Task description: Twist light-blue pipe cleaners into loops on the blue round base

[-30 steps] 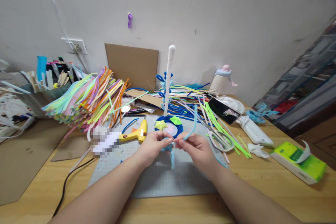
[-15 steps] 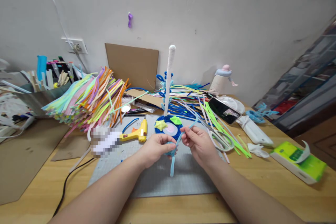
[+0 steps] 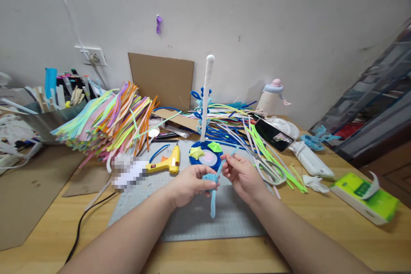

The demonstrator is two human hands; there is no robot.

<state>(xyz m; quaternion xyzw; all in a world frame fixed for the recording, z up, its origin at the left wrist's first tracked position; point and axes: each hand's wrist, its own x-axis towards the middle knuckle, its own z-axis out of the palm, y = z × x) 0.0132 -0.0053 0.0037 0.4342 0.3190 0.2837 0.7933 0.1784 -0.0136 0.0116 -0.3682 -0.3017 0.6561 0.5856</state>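
Observation:
My left hand (image 3: 194, 183) pinches a small coiled piece of light blue pipe cleaner (image 3: 210, 177), with one straight end hanging below the fingers. The loose upper end of that pipe cleaner is pinched in my right hand (image 3: 240, 173), between thumb and forefinger, and stretches up and right. Just behind the hands stands a round dark blue base (image 3: 192, 158) carrying a yellow star (image 3: 196, 152), a green star (image 3: 215, 147) and a pale pink-white disc (image 3: 209, 158). A white fuzzy stick (image 3: 208, 90) rises upright from it, with blue looped shapes beside it.
A yellow glue gun (image 3: 167, 164) lies left on the grey cutting mat (image 3: 221, 227); scissors (image 3: 271, 170) lie right. Bundled pipe cleaners (image 3: 109, 120) are at left, loose ones at back. A phone (image 3: 274, 135), white power bank-like block (image 3: 313, 161) and green tissue pack (image 3: 364, 197) lie right.
The light blue coil has turned in my left fingers and shows more. Less of the free end sticks out past my right hand, and the hanging end has shifted slightly right.

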